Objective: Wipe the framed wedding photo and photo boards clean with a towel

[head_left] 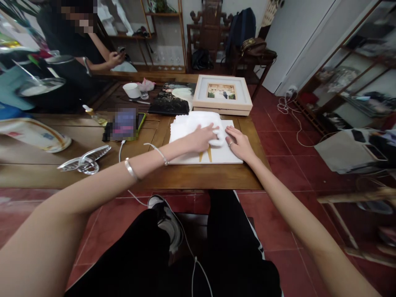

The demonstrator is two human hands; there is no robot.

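Note:
A flat white board (230, 156) lies near the table's front edge, with a yellow pointed shape (205, 155) showing on it. Soft white cloth or tissue (185, 123) with a wavy left edge covers much of the board. My left hand (201, 139) presses over it, white material bunched between and around its fingers; the fingertips are partly hidden. On the board's right side rests my right hand (240, 145), fingers stretched out and holding nothing. It wears a ring.
Behind the board stand a wooden-framed picture (222, 93) and a dark photo print (173, 98). To the left lie a phone (123, 126) on a cable, a clear hair claw (85, 160) and a dropper bottle (94, 114). A person (71, 37) sits across the table holding a phone.

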